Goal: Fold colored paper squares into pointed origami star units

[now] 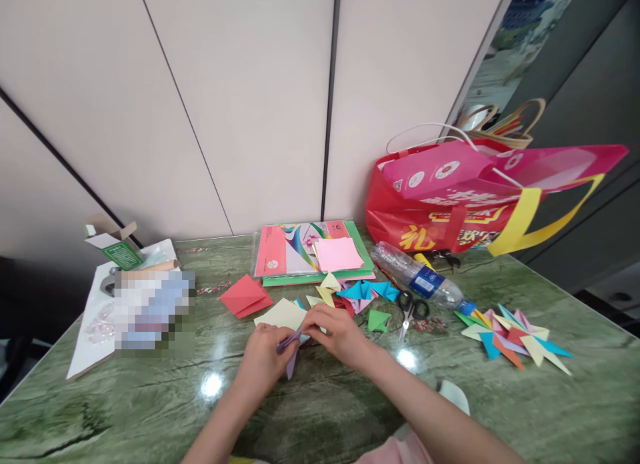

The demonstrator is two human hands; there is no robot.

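Note:
Both hands meet over the near middle of the table around a folded piece of purple paper (291,363). My left hand (267,357) is closed on its left side, and the fingers of my right hand (337,331) pinch it from the right. The paper's upper part is partly hidden by the fingers. Just beyond the hands lies a cream sheet of paper (281,314). To its left is a folded red paper (246,296). Several folded pieces, among them a blue one (369,291) and a green one (379,320), lie beyond my right hand.
Scissors (407,314) and a plastic bottle (423,277) lie right of centre. Farther right is a many-coloured paper star (515,334). A pink pad (339,254) tops paper packs (280,251) at the wall. A red bag (425,211) stands back right, a small box (120,247) left.

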